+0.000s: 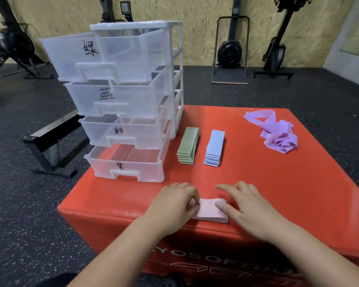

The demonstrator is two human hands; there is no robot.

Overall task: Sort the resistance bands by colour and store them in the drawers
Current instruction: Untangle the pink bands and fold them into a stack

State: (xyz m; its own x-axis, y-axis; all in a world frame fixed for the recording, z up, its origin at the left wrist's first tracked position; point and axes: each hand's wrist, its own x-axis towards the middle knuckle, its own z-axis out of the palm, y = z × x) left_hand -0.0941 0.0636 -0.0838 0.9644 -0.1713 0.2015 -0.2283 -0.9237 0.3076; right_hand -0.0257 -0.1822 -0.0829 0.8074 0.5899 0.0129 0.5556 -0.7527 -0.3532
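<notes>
A: Head view, containers 1st?

B: White-framed drawer unit [177, 79] on the back-left corner of the red box [278, 193]. Four clear plastic drawers, all pulled out, each w/ a handwritten black character: top drawer [71, 59], 2nd drawer [87, 100], 3rd drawer [97, 131], bottom drawer [104, 164]. Thru the walls I see only bare plastic & red top.

A: Bands?

B: Green stack [188, 148] & blue stack [215, 148], flat folded rectangles, neat, side by side just right of the unit. Purple pile [276, 133] loose & crumpled, far right, well apart. Thin matte rubbery strips.

A: Hands?

B: Pink band [208, 210] lies folded flat near the box's front edge. Left hand [174, 201]: fingers curled, pinching its left end. Right hand [247, 206]: thumb laid flat on the band's right part, other fingers loosely spread fwd over the top.

A: Box surface?

B: Smooth, slightly glossy, padded-looking, rounded edges, white lettering on the front.
</notes>
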